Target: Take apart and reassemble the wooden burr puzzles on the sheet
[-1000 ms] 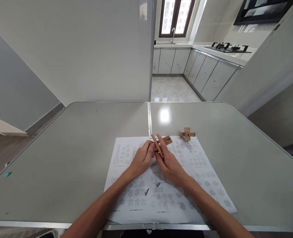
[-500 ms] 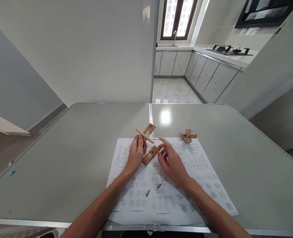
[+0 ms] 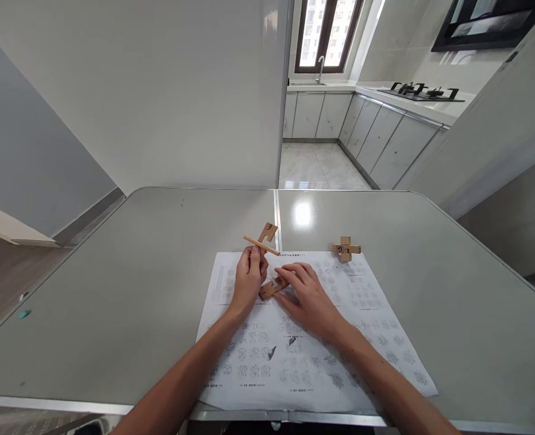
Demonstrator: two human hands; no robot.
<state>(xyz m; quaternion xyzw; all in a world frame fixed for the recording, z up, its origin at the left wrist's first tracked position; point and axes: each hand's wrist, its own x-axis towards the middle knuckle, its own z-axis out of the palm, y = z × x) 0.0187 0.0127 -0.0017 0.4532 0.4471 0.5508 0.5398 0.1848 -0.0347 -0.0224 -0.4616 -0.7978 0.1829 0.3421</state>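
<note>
My left hand (image 3: pixel 249 279) is closed on two wooden puzzle pieces, held crossed above the sheet. One is a flat notched piece (image 3: pixel 268 230) with a number on its end; the other shows as a thin bar (image 3: pixel 261 244), seen edge-on. Close beside it, my right hand (image 3: pixel 307 296) reaches over a third notched wooden piece (image 3: pixel 266 292) low over the paper. Fingers lie on that piece's far side and the thumb on its near side, covering its right part. Beneath both hands spreads a printed sheet (image 3: pixel 294 393) of small line diagrams.
An assembled wooden cross (image 3: pixel 346 248) of several numbered pieces stands at the sheet's back right corner. The grey table (image 3: pixel 90 302) has a metal edge and a centre seam. A small teal bit (image 3: pixel 24 314) lies at the left edge. Beyond is a kitchen with a stove (image 3: pixel 424 92).
My right hand has moved left and down onto the loose notched piece, its fingers now around it. The crossed pieces in my left hand have shifted slightly left and tilted.
</note>
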